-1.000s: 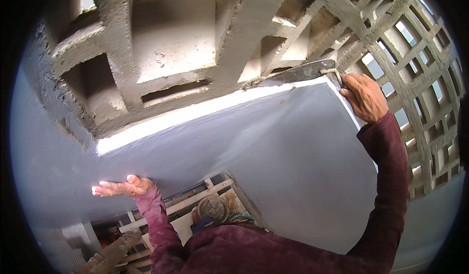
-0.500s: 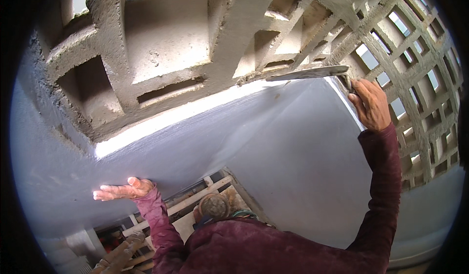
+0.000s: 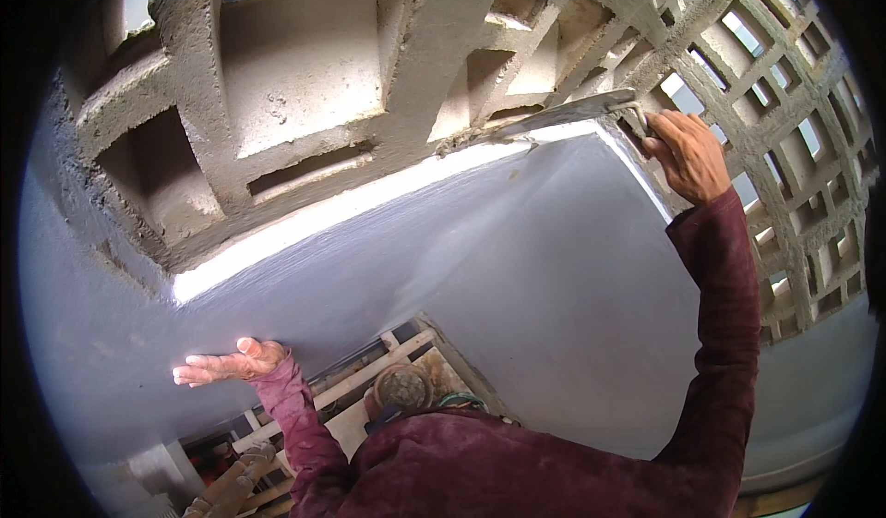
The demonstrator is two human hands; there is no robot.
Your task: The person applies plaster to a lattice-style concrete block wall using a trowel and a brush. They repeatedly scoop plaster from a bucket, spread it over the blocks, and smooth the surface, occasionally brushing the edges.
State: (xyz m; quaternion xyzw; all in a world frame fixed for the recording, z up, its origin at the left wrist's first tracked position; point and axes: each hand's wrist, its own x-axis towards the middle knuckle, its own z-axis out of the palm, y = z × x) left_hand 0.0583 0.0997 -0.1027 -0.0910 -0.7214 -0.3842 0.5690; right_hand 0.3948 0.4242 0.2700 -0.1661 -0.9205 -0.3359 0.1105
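A: What is changing at the right hand (image 3: 688,156)?

B: It is tilting the steel trowel (image 3: 572,109): half a second ago the blade was showing as a thin, nearly level sliver, and now it is slanting up to the right and turning more of its grey face to view. It seems to be bearing on the lattice's lower edge, close to the corner, so I judge the blade is working that border.

A: And the fingers?

B: The right ones are curling round the trowel's handle, pinching it by the thumb. The left hand (image 3: 231,365) is holding nothing; its fingers are stretching out, lying close together, with the thumb standing apart. It is staying near the smooth wall (image 3: 563,269), but I cannot tell whether it is touching.

A: What surfaces are they facing?

B: The concrete lattice (image 3: 420,66) is showing rough, pitted bars around square and slotted recesses, some letting daylight through. Beneath it a bright white ledge (image 3: 305,222) is running to the corner, and the blue-grey wall is dropping away in a flat, faintly streaked sheet.

A: Below?

B: A round bucket (image 3: 428,384) is sitting among straight wooden rails (image 3: 374,367), beside the wearer's maroon shirt (image 3: 517,463).
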